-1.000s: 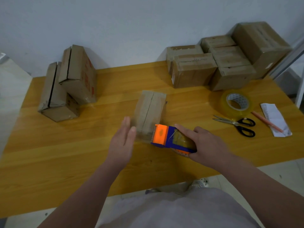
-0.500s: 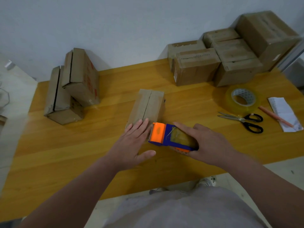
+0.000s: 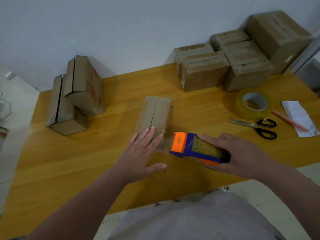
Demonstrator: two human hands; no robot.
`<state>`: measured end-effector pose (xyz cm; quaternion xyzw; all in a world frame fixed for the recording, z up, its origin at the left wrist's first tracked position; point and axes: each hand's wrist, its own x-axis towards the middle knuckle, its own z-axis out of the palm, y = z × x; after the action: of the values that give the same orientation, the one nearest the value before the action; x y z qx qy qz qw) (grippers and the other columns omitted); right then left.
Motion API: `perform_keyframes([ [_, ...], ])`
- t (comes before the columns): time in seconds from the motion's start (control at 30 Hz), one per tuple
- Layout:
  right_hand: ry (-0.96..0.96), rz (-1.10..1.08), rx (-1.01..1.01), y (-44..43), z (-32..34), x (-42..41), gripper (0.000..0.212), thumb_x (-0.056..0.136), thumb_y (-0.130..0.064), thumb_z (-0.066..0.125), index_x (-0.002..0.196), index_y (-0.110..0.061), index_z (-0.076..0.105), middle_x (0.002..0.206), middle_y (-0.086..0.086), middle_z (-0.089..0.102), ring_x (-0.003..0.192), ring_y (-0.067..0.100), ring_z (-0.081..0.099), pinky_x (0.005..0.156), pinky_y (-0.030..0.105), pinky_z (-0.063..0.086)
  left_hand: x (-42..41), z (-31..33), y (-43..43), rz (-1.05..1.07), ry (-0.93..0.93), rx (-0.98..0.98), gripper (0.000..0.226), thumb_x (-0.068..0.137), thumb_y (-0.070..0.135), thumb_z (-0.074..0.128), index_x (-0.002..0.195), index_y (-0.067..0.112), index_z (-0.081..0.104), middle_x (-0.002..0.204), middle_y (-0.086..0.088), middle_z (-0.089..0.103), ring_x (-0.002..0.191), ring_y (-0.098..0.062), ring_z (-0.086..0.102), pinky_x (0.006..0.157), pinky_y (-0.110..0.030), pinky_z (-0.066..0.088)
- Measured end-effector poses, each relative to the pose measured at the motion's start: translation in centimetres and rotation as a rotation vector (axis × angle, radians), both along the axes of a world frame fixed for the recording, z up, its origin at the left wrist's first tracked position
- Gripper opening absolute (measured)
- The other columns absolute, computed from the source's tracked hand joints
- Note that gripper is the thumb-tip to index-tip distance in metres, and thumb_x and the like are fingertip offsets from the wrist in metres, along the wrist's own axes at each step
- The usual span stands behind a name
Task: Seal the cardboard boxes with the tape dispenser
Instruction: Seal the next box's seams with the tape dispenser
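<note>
A small cardboard box (image 3: 155,111) with a centre seam stands in the middle of the wooden table (image 3: 52,156). My left hand (image 3: 141,153) lies flat with straight fingers on the box's near end. My right hand (image 3: 240,155) grips the blue and orange tape dispenser (image 3: 195,149) just right of the box's near corner. A short strip of clear tape runs from the dispenser's orange head toward the box under my left fingers.
Two unsealed boxes (image 3: 74,94) lean together at the back left. Several taped boxes (image 3: 230,61) are stacked at the back right. A tape roll (image 3: 253,105), black scissors (image 3: 258,126), a pen (image 3: 289,121) and a folded paper (image 3: 298,117) lie at the right.
My left hand came down from beside the box to lie flat on its near end. The dispenser pulled a little to the right, away from the box.
</note>
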<state>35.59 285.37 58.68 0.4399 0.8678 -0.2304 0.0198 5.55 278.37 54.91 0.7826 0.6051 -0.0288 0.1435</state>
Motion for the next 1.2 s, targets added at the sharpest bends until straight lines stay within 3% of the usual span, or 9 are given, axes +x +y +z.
perform_keyframes([
  [0.1, -0.043, 0.02, 0.007, 0.1, 0.2, 0.3, 0.088, 0.081, -0.06, 0.064, 0.131, -0.072, -0.007, 0.102, -0.016, 0.041, 0.092, 0.007, 0.05, 0.068, 0.019, 0.049, 0.2, 0.0, 0.0, 0.006, 0.009, -0.001, 0.093, 0.073, 0.089, 0.001, 0.148, 0.036, -0.013, 0.156, 0.005, -0.023, 0.144, -0.009, -0.024, 0.117, -0.037, -0.013],
  [0.3, -0.028, 0.001, -0.051, 0.3, 1.2, 0.9, 0.079, 0.076, -0.071, 0.058, 0.139, -0.065, 0.01, 0.1, -0.019, 0.042, 0.091, 0.001, 0.047, 0.067, 0.012, 0.042, 0.3, 0.1, 0.1, 0.016, 0.019, -0.009, 0.088, 0.076, 0.086, 0.006, 0.147, 0.038, -0.013, 0.156, 0.006, -0.025, 0.143, -0.009, -0.025, 0.117, -0.037, -0.013],
  [0.6, -0.233, 0.056, -0.05, 2.0, 1.6, -4.7, 0.069, 0.085, -0.063, 0.054, 0.143, -0.058, 0.017, 0.1, -0.007, 0.039, 0.102, 0.016, 0.049, 0.074, 0.028, 0.038, 0.6, 0.2, 0.1, 0.034, 0.021, -0.014, 0.09, 0.074, 0.087, 0.004, 0.147, 0.038, -0.013, 0.157, 0.006, -0.024, 0.142, -0.009, -0.026, 0.114, -0.034, -0.017],
  [0.73, -0.23, 0.077, -0.129, 2.9, 3.2, -6.5, 0.065, 0.085, -0.049, 0.06, 0.142, -0.055, 0.028, 0.085, -0.014, 0.038, 0.082, 0.01, 0.041, 0.059, 0.026, 0.034, 0.7, 0.3, 0.2, 0.037, 0.017, -0.021, 0.092, 0.072, 0.089, 0.0, 0.147, 0.039, -0.016, 0.158, 0.005, -0.022, 0.143, -0.01, -0.023, 0.116, -0.037, -0.013],
  [0.83, -0.225, 0.039, -0.304, 4.3, 3.8, -7.3, 0.067, 0.082, -0.03, 0.065, 0.139, -0.05, 0.039, 0.087, -0.016, 0.045, 0.073, 0.01, 0.048, 0.06, 0.027, 0.044, 0.8, 0.4, 0.3, 0.043, 0.014, -0.025, 0.092, 0.072, 0.089, 0.005, 0.147, 0.039, -0.014, 0.157, 0.006, -0.022, 0.143, -0.009, -0.024, 0.116, -0.037, -0.013],
  [0.93, -0.194, 0.002, -0.496, 5.8, 3.3, -7.8, 0.067, 0.075, -0.015, 0.065, 0.135, -0.041, 0.049, 0.102, -0.002, 0.059, 0.077, 0.015, 0.054, 0.059, 0.027, 0.045, 0.8, 0.5, 0.3, 0.043, 0.029, -0.03, 0.093, 0.073, 0.088, 0.01, 0.147, 0.038, -0.015, 0.155, 0.006, -0.025, 0.142, -0.009, -0.024, 0.116, -0.037, -0.014],
  [1.07, -0.168, -0.055, -0.581, 6.5, 3.2, -8.1, 0.057, 0.074, -0.015, 0.065, 0.126, -0.037, 0.057, 0.096, -0.001, 0.06, 0.076, 0.014, 0.053, 0.061, 0.027, 0.043, 1.0, 1.0, 0.4, 0.036, 0.038, -0.028, 0.092, 0.076, 0.083, 0.02, 0.148, 0.037, -0.014, 0.153, 0.007, -0.026, 0.141, -0.009, -0.025, 0.114, -0.035, -0.016],
  [1.2, -0.337, 0.004, -0.582, 5.6, 2.0, -7.7, 0.049, 0.072, -0.027, 0.07, 0.121, -0.025, 0.067, 0.1, -0.001, 0.063, 0.086, 0.018, 0.058, 0.068, 0.035, 0.05, 0.9, 0.9, 0.3, 0.031, 0.072, -0.017, 0.091, 0.087, 0.066, 0.044, 0.149, 0.035, -0.015, 0.15, 0.009, -0.03, 0.14, -0.009, -0.025, 0.116, -0.036, -0.013],
])
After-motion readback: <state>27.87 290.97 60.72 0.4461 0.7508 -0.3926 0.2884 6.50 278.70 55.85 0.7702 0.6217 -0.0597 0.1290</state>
